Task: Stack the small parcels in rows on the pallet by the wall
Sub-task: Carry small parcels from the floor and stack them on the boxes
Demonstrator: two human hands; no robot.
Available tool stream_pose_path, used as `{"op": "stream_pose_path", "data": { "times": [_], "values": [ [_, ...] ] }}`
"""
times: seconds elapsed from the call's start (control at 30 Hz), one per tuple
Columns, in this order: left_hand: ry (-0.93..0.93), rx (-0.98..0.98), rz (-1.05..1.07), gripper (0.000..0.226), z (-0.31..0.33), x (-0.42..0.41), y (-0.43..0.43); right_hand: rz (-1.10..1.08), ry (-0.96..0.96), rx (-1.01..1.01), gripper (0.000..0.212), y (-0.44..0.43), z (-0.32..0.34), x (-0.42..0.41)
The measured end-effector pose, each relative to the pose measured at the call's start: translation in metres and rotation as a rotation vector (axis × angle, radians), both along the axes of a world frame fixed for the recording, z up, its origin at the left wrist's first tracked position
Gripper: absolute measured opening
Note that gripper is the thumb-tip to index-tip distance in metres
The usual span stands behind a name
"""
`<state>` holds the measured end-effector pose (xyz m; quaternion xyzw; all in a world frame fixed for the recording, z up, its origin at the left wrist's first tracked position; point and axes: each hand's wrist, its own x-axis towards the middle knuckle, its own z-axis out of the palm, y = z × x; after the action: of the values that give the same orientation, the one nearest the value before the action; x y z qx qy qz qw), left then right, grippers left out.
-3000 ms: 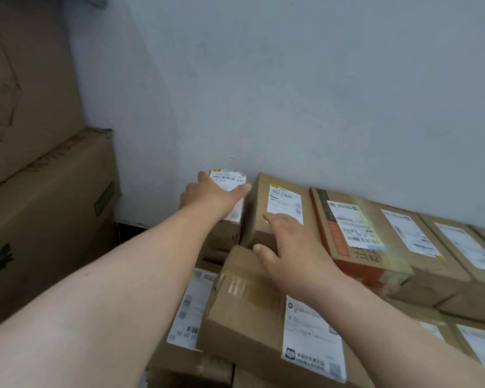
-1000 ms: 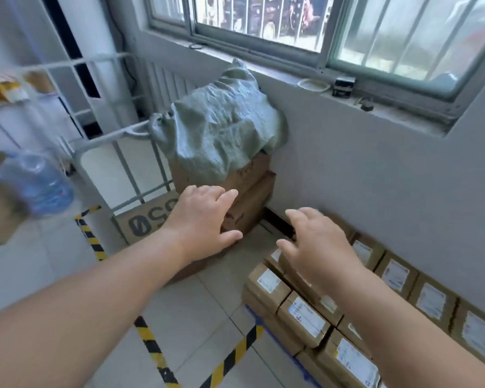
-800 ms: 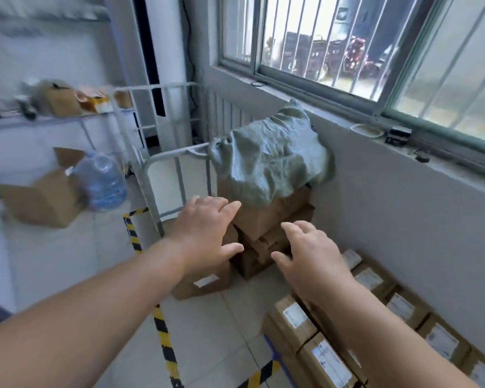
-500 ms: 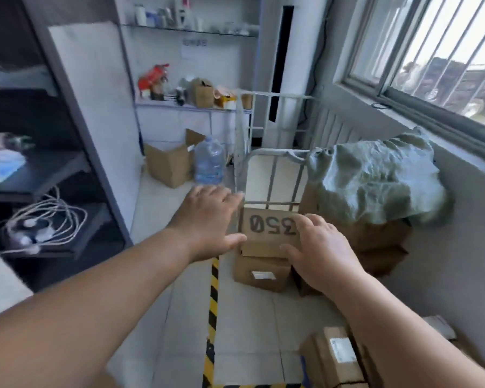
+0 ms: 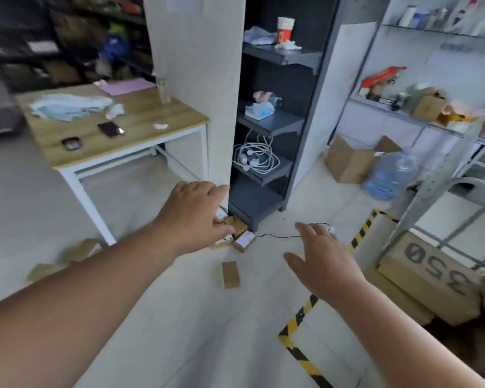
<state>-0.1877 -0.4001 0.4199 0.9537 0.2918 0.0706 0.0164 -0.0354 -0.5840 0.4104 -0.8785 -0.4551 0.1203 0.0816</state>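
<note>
Both hands are stretched out in front of me, empty, fingers straight. My left hand (image 5: 195,217) hovers in front of a small cluster of brown parcels (image 5: 242,238) lying on the floor at the foot of a dark shelf unit. One lone small parcel (image 5: 230,274) lies on the tiles nearer to me, between my hands. My right hand (image 5: 324,261) is out to the right, above bare floor. More brown parcels (image 5: 79,252) lie on the floor at the left, under the table's corner. The pallet by the wall is out of view.
A wooden table with white legs (image 5: 109,130) stands at left. The dark shelf unit (image 5: 266,113) holds cables and tissues. A box marked 350 (image 5: 429,278), a water jug (image 5: 389,175) and a metal rack (image 5: 445,191) are at right. Yellow-black tape (image 5: 297,323) marks the floor.
My view has swung left, away from the wall, the window and the stacked parcels, to the room's floor and shelves. Both hands stay open and empty, held out ahead.
</note>
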Motion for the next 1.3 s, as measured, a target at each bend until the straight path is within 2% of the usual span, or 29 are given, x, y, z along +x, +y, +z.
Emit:
{"op": "stream_pose_path", "data": {
  "times": [0.37, 0.73, 0.8, 1.03, 1.3],
  "values": [
    [0.027, -0.024, 0.375, 0.077, 0.013, -0.253, 0.012, 0.232, -0.034, 0.016, 0.059, 0.070, -0.009, -0.192],
    [0.080, -0.058, 0.550, 0.076, 0.011, -0.472, 0.042, 0.364, 0.008, 0.015, 0.058, 0.135, -0.023, -0.383],
    [0.103, -0.092, 0.589, 0.079, 0.007, -0.498, 0.054, 0.380, 0.009, 0.009, 0.053, 0.150, -0.027, -0.401],
    [0.138, -0.159, 0.663, 0.082, -0.020, -0.546, 0.119, 0.424, 0.005, -0.035, 0.061, 0.227, -0.045, -0.431],
    [0.228, -0.150, 0.665, 0.081, -0.065, -0.556, 0.269, 0.510, 0.046, -0.091, 0.055, 0.399, -0.097, -0.452]
  ]
}}
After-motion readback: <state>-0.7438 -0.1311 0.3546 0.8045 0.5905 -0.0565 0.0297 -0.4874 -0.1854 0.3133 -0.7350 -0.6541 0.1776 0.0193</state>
